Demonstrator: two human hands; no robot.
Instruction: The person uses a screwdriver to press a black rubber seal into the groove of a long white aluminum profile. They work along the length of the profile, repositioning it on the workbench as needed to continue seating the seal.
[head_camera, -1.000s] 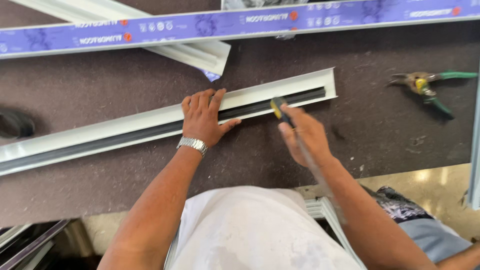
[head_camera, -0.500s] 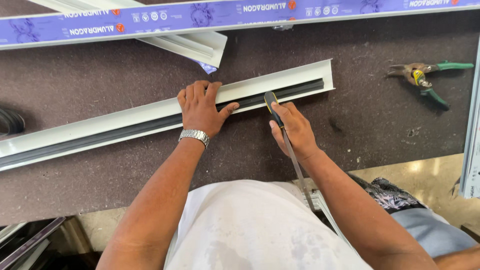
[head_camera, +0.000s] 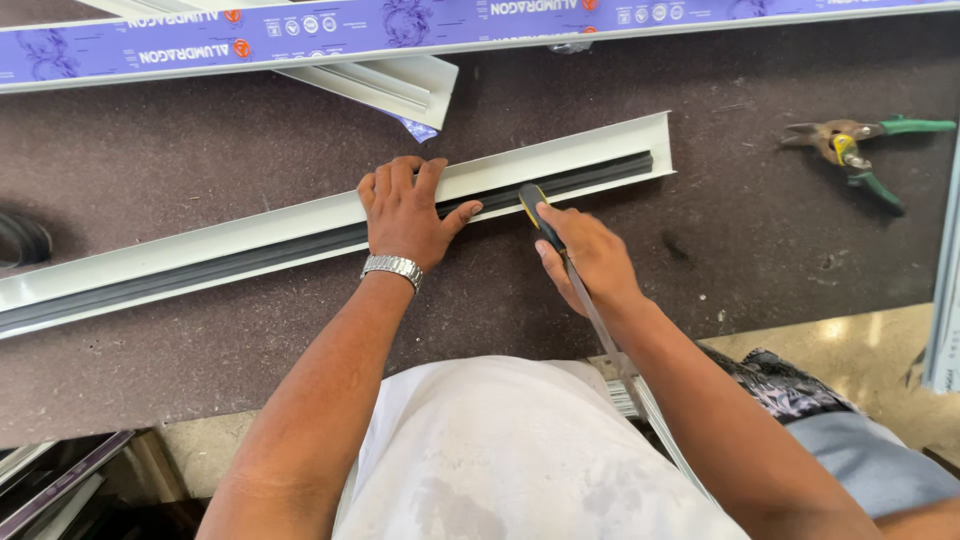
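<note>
left hand (head_camera: 405, 212): fingers spread flat on white profile (head_camera: 300, 225), mid-bench
right hand (head_camera: 590, 255): fingers wrapped around black-yellow tool (head_camera: 535, 210)

The left hand (head_camera: 405, 212) covers a part of the long white profile (head_camera: 560, 165), so the dark strip (head_camera: 600, 172) in its channel cannot be seen under the palm. The profile leaves the picture at the left edge — its other end is not visible. The right hand (head_camera: 590, 255) hides most of the black-and-yellow handle (head_camera: 530, 203); the working tip of this tool is not visible, and the thin metal part behind the wrist goes under the forearm. The green-handled snips (head_camera: 850, 145) are small — whether the blades are closed is hard to tell. The wrapped blue profile (head_camera: 400, 25) is cut at the top edge.
</note>
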